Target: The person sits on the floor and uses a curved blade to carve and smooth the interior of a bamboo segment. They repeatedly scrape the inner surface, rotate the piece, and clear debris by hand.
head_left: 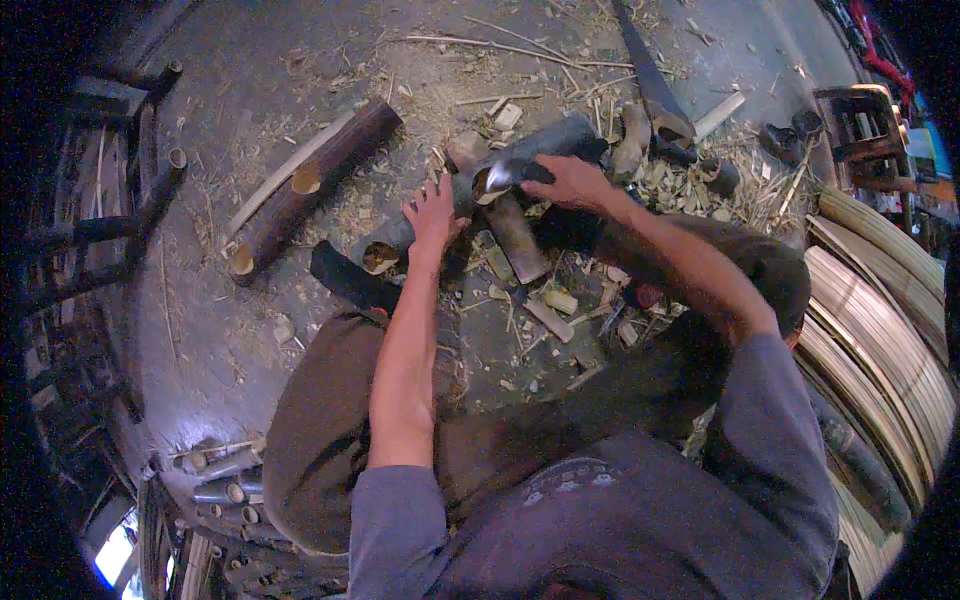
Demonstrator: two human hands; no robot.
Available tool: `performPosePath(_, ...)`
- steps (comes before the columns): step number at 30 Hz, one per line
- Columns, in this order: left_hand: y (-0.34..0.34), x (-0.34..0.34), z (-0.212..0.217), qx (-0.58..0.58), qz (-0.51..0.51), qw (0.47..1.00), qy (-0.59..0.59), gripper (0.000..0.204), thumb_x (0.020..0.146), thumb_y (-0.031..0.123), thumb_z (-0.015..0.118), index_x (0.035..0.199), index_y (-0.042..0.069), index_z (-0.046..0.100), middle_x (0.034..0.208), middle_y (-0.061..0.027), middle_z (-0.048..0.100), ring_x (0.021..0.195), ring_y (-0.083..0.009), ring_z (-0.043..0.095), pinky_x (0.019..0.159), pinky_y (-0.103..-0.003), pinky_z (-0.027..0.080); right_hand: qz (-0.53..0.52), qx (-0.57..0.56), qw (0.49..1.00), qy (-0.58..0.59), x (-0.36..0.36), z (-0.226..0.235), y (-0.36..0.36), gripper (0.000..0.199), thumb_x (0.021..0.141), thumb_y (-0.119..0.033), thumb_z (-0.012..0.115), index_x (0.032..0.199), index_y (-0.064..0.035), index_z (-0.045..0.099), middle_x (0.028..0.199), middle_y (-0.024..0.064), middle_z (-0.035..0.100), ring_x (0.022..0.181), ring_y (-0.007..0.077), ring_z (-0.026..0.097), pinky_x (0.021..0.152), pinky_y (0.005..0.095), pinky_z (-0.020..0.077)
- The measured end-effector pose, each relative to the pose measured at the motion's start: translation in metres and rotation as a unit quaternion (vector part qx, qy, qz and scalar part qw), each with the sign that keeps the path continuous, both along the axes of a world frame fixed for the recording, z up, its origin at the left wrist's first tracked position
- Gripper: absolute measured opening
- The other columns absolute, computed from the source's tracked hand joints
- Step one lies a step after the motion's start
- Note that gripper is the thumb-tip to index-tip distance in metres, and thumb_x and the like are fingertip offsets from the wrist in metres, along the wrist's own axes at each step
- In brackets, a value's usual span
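A dark bamboo tube (550,142) lies slantwise on the floor before my folded legs, with a pale-edged cut in its side. My left hand (435,217) is on its near-left part, fingers spread over the top and thumb on the other side. My right hand (573,186) is closed around the dark handle of a short tool with a broad, shiny metal blade (503,178). That blade lies against the tube at the cut; its exact kind is hard to make out. Under the tube, a shorter brown bamboo piece (515,240) sticks out toward me.
At left lies a brown notched bamboo length (345,150) beside a pale strip. What looks like a handsaw (640,65) rests at the far right among shavings (690,185). Bundled pale slats (870,330) stand at my right; cut tubes (235,492) pile up at lower left.
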State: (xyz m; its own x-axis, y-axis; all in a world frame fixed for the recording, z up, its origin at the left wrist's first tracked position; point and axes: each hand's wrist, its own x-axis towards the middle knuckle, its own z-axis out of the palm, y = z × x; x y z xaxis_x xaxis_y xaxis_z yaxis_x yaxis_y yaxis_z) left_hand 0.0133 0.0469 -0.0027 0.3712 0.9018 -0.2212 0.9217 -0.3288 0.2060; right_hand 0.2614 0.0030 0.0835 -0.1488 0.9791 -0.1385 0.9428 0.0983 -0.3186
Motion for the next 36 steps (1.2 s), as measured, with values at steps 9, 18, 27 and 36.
performPosePath(9,-0.002,-0.011,-0.001,-0.026,-0.016,0.999,-0.013,0.088,0.061,0.032,0.083,0.132,0.014,0.034,0.125,-0.0132,0.045,0.117,-0.0360,0.043,0.094,-0.060,0.032,-0.487,-0.189,0.450,0.724,-0.156,-0.086,-0.091,0.050,0.089,-0.046,0.057,0.113,-0.0042,0.045,0.082,0.0097,0.056,0.070,0.0219,0.057,0.060,0.0367,0.0484)
performPosePath(18,-0.011,-0.011,0.004,0.002,-0.014,1.000,-0.027,0.091,0.062,0.029,0.083,0.136,0.012,0.033,0.123,-0.0140,0.047,0.115,-0.0347,0.044,0.093,-0.059,0.031,-0.569,-0.096,0.438,0.689,-0.171,-0.066,-0.090,0.031,0.093,-0.041,0.052,0.092,-0.0106,0.050,0.059,0.0022,0.053,0.045,0.0152,0.052,0.041,0.0301,0.0450)
performPosePath(27,-0.020,0.004,0.011,0.036,0.021,0.997,-0.068,0.090,0.057,0.022,0.086,0.133,0.014,0.039,0.123,-0.0143,0.052,0.114,-0.0338,0.049,0.094,-0.054,0.030,-0.332,-0.260,0.798,0.431,-0.166,-0.079,-0.193,0.065,0.085,-0.046,0.056,0.133,-0.0042,0.043,0.125,0.0198,0.054,0.116,0.0369,0.051,0.100,0.0420,0.0385)
performPosePath(36,0.015,0.020,0.155,0.130,0.062,0.900,-0.411,0.067,0.061,0.016,0.081,0.120,0.005,0.051,0.103,-0.0147,0.064,0.096,-0.0346,0.061,0.083,-0.040,0.047,-0.145,-0.068,0.944,0.289,-0.105,-0.066,-0.120,0.039,0.090,-0.035,0.053,0.110,-0.0022,0.059,0.088,0.0153,0.065,0.084,0.0294,0.064,0.074,0.0406,0.0506)
